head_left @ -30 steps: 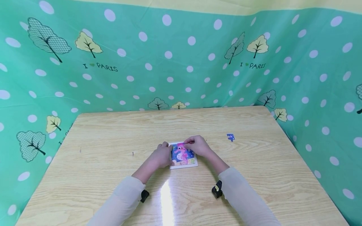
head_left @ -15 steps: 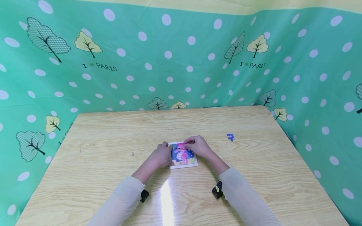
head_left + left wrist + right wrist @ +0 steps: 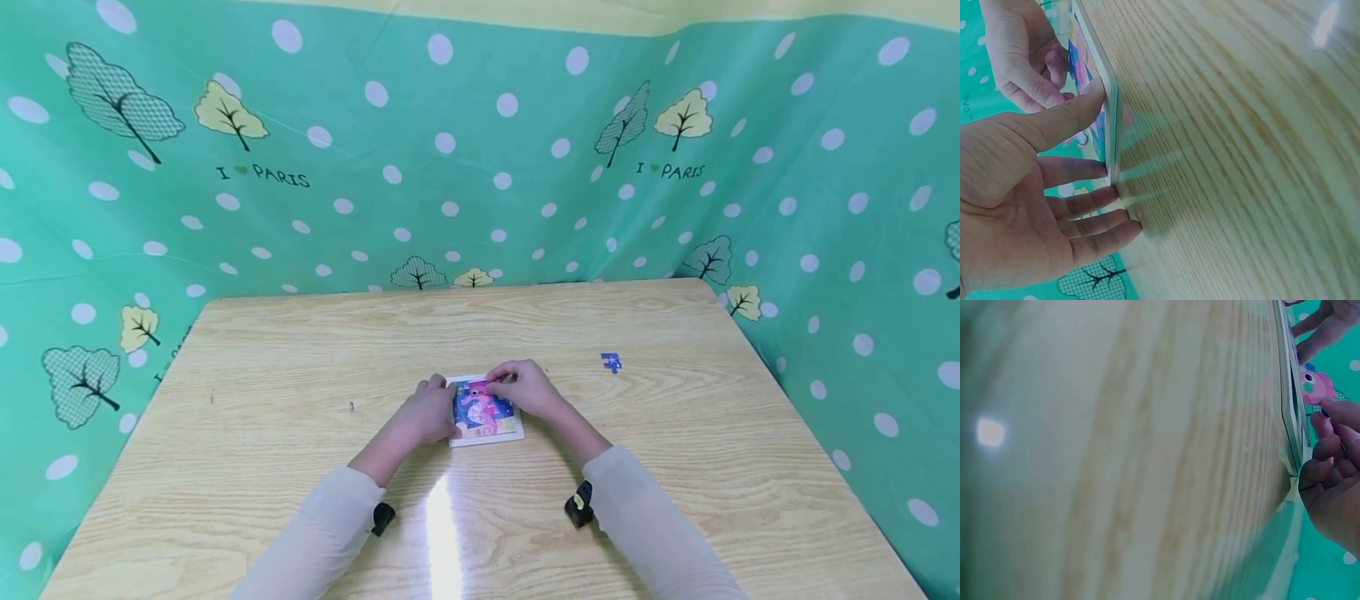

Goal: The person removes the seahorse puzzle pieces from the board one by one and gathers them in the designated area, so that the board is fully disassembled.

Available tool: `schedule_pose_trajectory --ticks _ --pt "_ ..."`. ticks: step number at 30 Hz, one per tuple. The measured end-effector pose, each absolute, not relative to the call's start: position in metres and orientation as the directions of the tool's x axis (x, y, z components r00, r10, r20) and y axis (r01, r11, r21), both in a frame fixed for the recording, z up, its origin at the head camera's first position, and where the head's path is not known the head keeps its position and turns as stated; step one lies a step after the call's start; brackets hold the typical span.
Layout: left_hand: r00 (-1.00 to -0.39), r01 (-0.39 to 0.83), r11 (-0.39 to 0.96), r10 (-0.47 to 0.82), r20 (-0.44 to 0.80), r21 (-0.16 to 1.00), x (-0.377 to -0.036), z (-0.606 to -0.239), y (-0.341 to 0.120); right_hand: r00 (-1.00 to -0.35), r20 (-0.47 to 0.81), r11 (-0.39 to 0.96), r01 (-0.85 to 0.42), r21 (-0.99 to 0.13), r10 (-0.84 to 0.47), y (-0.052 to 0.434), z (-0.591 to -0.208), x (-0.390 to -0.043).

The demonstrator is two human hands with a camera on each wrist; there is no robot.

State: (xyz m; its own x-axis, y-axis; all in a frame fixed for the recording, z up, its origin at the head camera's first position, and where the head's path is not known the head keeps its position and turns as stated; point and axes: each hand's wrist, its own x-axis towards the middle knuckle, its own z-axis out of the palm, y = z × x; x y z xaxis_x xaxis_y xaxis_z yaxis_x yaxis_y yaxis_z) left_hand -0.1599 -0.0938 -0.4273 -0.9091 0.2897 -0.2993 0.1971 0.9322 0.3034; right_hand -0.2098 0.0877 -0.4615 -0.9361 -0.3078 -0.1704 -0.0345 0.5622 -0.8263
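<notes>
A small white-framed puzzle board [image 3: 486,419] with a pink seahorse picture lies in the middle of the wooden table [image 3: 675,467]. My left hand [image 3: 429,414] rests at its left edge. In the left wrist view its thumb lies on the board's rim [image 3: 1107,106] and its straight fingers [image 3: 1094,200] lie beside it. My right hand [image 3: 525,388] is over the board's far right part. Its curled thumb and forefinger pinch a pink puzzle piece [image 3: 489,384] at the top of the picture. In the right wrist view the curled fingers [image 3: 1325,469] sit against the board's edge [image 3: 1291,406].
A loose blue puzzle piece [image 3: 611,362] lies on the table to the right of the board, apart from both hands. Green polka-dot cloth [image 3: 480,167] with tree prints walls the table at the back and both sides. Black wrist cameras [image 3: 577,505] sit on both sleeves.
Almost nothing differs: both hands stay at the board, and the right hand's fingertips have shifted very slightly left along the top of the picture.
</notes>
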Motion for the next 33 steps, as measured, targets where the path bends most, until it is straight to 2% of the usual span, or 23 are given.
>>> schedule_pose_trajectory --ticks 19,33 --pt "-0.909 0.197 0.932 0.290 -0.299 0.305 -0.1614 -0.4282 -0.0938 -0.929 -0.197 0.577 -0.021 -0.817 -0.312 0.0874 -0.4633 -0.2128" --pt "-0.908 0.201 0.933 0.292 -0.299 0.299 -0.1610 -0.4270 -0.0935 -0.924 -0.164 0.596 -0.081 -0.799 -0.345 0.0849 -0.4651 -0.2124"
